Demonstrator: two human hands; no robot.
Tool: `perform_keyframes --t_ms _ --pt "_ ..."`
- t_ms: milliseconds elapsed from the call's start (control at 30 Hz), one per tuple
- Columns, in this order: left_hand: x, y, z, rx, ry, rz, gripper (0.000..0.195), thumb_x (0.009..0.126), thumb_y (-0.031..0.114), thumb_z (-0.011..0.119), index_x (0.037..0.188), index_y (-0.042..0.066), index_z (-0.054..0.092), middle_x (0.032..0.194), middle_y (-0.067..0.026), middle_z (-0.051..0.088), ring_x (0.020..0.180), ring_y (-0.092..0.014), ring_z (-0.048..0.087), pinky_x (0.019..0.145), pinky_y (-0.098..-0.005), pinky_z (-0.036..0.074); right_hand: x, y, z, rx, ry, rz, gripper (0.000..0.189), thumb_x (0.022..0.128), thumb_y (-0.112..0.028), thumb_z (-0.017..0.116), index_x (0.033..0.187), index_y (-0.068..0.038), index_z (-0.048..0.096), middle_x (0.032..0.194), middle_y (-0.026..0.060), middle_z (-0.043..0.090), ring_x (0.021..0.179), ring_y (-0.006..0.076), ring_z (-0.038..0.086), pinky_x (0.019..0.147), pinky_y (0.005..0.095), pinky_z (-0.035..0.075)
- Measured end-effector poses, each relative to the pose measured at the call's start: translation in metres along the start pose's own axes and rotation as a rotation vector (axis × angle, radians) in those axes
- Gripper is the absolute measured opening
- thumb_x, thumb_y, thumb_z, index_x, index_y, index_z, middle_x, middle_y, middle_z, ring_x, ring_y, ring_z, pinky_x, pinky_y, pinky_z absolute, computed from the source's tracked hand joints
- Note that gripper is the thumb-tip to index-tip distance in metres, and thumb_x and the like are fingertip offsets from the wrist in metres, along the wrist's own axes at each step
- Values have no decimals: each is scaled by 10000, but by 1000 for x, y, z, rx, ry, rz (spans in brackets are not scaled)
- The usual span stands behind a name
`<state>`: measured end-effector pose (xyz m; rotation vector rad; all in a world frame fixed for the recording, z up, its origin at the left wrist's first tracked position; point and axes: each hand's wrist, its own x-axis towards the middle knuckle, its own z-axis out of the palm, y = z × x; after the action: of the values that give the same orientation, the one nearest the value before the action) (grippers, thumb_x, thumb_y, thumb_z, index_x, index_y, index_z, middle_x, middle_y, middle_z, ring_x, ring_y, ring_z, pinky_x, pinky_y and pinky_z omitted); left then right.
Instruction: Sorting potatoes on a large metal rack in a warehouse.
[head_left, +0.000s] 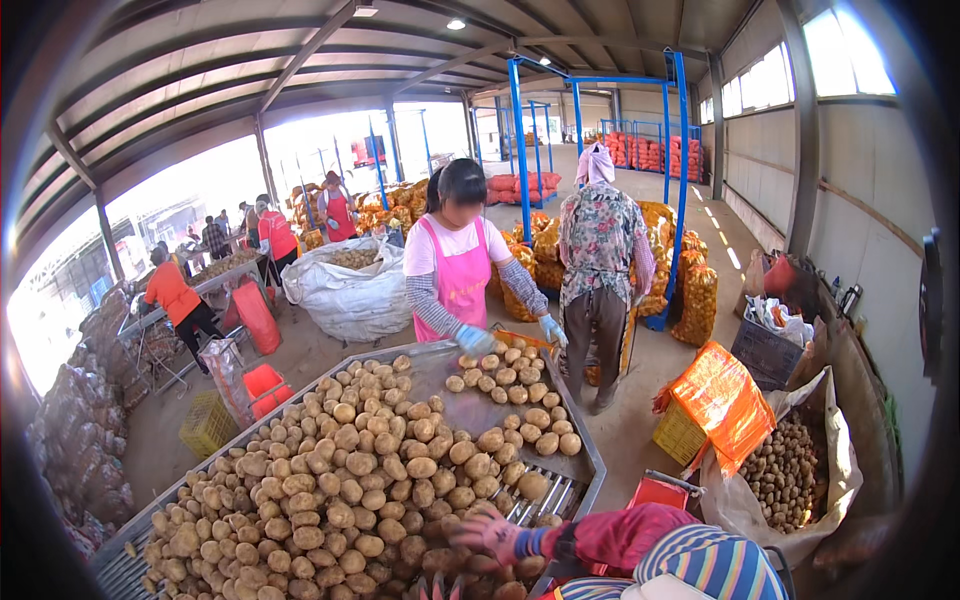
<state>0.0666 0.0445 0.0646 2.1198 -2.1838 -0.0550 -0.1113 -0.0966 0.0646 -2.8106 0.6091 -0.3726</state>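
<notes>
At the bottom edge of the picture, a few spread gloved fingertips, which look like my left hand (436, 588), touch or hover over the potatoes; the palm is cut off, so a hold cannot be made out. My right hand is out of view. Before me a large heap of potatoes (330, 487) covers a metal sorting table (442, 382) with a roller section (551, 499). From the right, a co-worker's gloved hand (491, 532) in a red sleeve reaches over the heap. Across the table, another co-worker's blue gloves (475, 340) are over a smaller group of potatoes (510, 375).
A striped head covering (705, 562) of the co-worker is close at right. Beyond stand an open sack of potatoes (780, 472), a yellow crate (679, 433) and blue frames (517, 142) with filled net bags. At left are a red basket (266, 390) and a white bulk bag (345, 292).
</notes>
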Motion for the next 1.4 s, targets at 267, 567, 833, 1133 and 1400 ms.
perform_keyframes --t_ms 267,567,833,1133,1400 --pt "19 11 1 15 -69 25 761 652 568 675 1295 201 501 1406 -175 370 1324 -384 269 1041 -635 147 -47 -14 2 -155 -536 -19 756 727 -536 606 1391 -275 356 1488 60 257 1385 309 204 1048 665 132" --pt "34 29 5 7 -129 91 773 638 577 684 1291 205 506 1412 -170 364 1332 -380 253 1052 -634 119 -61 29 13 -177 -385 17 719 730 -543 605 1374 -312 383 1443 64 328 1328 288 310 1012 663 199" --pt "44 42 14 -4 -179 151 783 626 585 692 1288 208 510 1417 -166 359 1340 -376 239 1063 -633 95 -81 5 4 -118 -212 103 820 674 -560 643 1385 -257 367 1427 37 366 1316 267 338 1018 610 216" --pt "68 50 25 36 -231 200 795 612 594 701 1284 212 515 1423 -160 354 1348 -371 223 1075 -632 67 -74 49 11 -247 -289 73 835 597 -543 708 1320 -235 427 1378 39 414 1261 263 389 1014 597 240" --pt "44 35 13 -259 355 264 707 630 522 729 1225 182 556 1311 -160 489 1252 -385 374 1085 -562 174 -66 66 -21 -186 64 506 648 771 -523 590 1328 -233 430 1369 100 427 1266 306 384 1028 593 213"
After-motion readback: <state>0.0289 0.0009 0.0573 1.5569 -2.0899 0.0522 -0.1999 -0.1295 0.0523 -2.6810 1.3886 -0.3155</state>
